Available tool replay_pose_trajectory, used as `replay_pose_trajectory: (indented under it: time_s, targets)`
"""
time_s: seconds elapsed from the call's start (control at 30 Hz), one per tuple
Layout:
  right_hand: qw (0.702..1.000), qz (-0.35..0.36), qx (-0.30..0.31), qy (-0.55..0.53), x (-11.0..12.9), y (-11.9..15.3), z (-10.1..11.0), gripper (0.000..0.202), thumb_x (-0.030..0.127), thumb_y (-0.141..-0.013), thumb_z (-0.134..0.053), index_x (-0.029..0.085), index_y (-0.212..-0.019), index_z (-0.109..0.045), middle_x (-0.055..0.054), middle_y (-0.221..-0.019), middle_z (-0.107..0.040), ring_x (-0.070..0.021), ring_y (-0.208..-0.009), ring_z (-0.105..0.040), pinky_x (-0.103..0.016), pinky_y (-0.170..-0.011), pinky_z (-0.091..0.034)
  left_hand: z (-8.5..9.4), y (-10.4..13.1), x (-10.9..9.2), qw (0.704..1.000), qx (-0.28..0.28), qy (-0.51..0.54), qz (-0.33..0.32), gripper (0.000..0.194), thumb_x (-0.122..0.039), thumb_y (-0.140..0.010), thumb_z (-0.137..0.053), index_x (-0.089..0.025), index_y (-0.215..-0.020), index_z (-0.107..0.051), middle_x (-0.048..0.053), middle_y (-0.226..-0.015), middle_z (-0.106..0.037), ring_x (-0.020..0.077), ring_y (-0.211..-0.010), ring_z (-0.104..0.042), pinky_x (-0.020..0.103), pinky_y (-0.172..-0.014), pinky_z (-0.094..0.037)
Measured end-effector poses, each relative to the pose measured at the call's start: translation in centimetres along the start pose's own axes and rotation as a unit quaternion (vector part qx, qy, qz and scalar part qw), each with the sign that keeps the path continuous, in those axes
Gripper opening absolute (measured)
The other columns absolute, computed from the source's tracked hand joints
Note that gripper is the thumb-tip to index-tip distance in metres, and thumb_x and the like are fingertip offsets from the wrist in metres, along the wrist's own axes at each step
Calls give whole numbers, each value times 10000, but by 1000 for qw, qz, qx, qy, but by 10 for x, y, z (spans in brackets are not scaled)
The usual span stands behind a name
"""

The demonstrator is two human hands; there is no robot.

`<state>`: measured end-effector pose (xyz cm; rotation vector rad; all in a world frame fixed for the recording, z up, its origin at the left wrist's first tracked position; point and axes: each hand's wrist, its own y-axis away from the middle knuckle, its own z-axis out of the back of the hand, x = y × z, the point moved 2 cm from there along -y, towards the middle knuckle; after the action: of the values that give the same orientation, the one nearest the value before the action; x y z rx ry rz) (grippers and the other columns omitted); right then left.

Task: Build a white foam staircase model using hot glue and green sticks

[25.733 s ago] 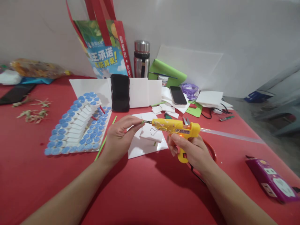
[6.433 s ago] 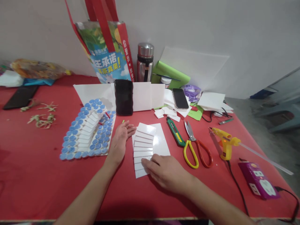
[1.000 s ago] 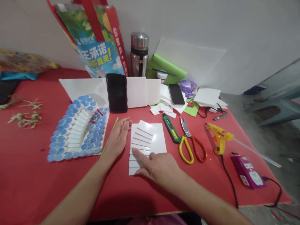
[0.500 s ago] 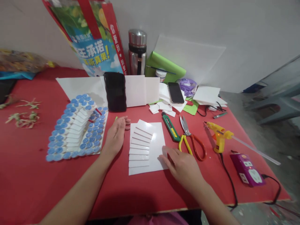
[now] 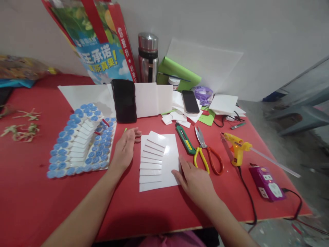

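Note:
In front of me lies a white board (image 5: 171,164) with several overlapping white strips (image 5: 151,159) fanned up its left side like steps. My left hand (image 5: 125,148) rests on its edge left of the board, fingers loosely stretched and holding nothing. On the board's lower right corner is the thumb of my right hand (image 5: 196,181); its fingers lie spread along the right edge, not gripping. Left of my left hand stands a model (image 5: 82,140) with white steps bordered by blue-topped discs. Just beyond my right hand are scissors (image 5: 203,151) with one yellow and one red handle, and a green utility knife (image 5: 185,139).
A yellow glue gun (image 5: 238,147) and a purple power box (image 5: 267,183) with cables occupy the right side. Along the back are a black upright object (image 5: 124,101), a steel flask (image 5: 148,58), a phone (image 5: 190,102) and white offcuts (image 5: 177,118). Dried stalks (image 5: 22,132) lie far left.
The whole view has shifted slightly, so things sit a little further left. My right hand has moved marginally up along the board's right edge; my left hand stays in place.

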<state>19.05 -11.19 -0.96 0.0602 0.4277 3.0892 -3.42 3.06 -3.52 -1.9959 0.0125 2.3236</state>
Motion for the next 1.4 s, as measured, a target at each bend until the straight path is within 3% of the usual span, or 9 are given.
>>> replay_pose_trajectory:
  time_s: [0.37, 0.63, 0.9, 1.0, 1.1, 1.23, 1.33, 1.4]
  targets:
    - [1000, 8, -29, -3, -1, 1, -4, 511, 435, -1101, -438, 111, -1489, -517, -149, -1021, -758, -266, -734, -753, -321, -543, -443, 1, 1, 2, 1000, 3, 14, -2, 547, -636, -1040, -448, -173, -1254, -645, 144, -1238, -698, 259, -1103, -702, 457, -976, -572]
    - [998, 18, 28, -45, -1, -7, 11, 442, 418, -1093, -494, 136, -1429, -550, -125, -982, -790, -290, -825, -778, -308, -557, -406, -1, 1, -2, 1000, -2, 25, -4, 561, -654, -1022, -470, -161, -1226, -647, 149, -1210, -701, 258, -1077, -703, 453, -965, -571]
    - [1000, -4, 25, -6, 6, -6, 5, 555, 444, -1105, -438, 81, -1523, -474, -168, -1045, -767, -306, -795, -769, -337, -561, -435, -1, 2, 1, 1000, 2, 19, 2, 559, -655, -1026, -459, -172, -1236, -648, 149, -1231, -692, 267, -1087, -704, 474, -979, -566]
    - [999, -6, 24, -43, 1, -5, 6, 551, 435, -1096, -462, 79, -1517, -486, -167, -1030, -772, -319, -834, -768, -345, -605, -462, -1, 5, -5, 1000, -7, -23, -15, 544, -638, -1039, -431, -185, -1256, -641, 152, -1261, -687, 272, -1116, -694, 467, -985, -562]
    - [992, -6, 7, -125, -7, -6, 9, 548, 427, -1083, -482, 86, -1512, -503, -158, -1015, -777, -332, -898, -755, -366, -683, -501, 5, 11, -25, 986, -28, -157, -47, 517, -625, -1031, -449, -215, -1285, -635, 143, -1279, -688, 290, -1096, -692, 481, -985, -545]
    - [970, -9, -49, -239, -16, -8, 10, 480, 414, -1049, -527, 124, -1423, -606, -149, -1119, -722, -274, -886, -719, -359, -747, -524, 16, 22, -52, 946, 42, -320, 4, 585, -720, -938, -517, -208, -1172, -674, 148, -1066, -755, 372, -973, -717, 524, -880, -547]
    - [953, -13, -63, -296, -18, -9, 10, 422, 418, -1032, -549, 166, -1348, -670, -107, -1090, -665, -211, -770, -672, -342, -731, -527, 23, 37, -55, 951, 114, -283, 53, 542, -732, -907, -547, -251, -1107, -695, 134, -1079, -783, 385, -1023, -735, 503, -875, -565]
    - [944, -13, -57, -325, -18, -9, 9, 407, 423, -1029, -552, 201, -1344, -684, -81, -1075, -636, -179, -711, -640, -332, -710, -525, 24, 47, -47, 962, 133, -227, 71, 539, -691, -879, -621, -261, -1197, -692, 141, -1178, -776, 384, -1110, -726, 508, -922, -570]
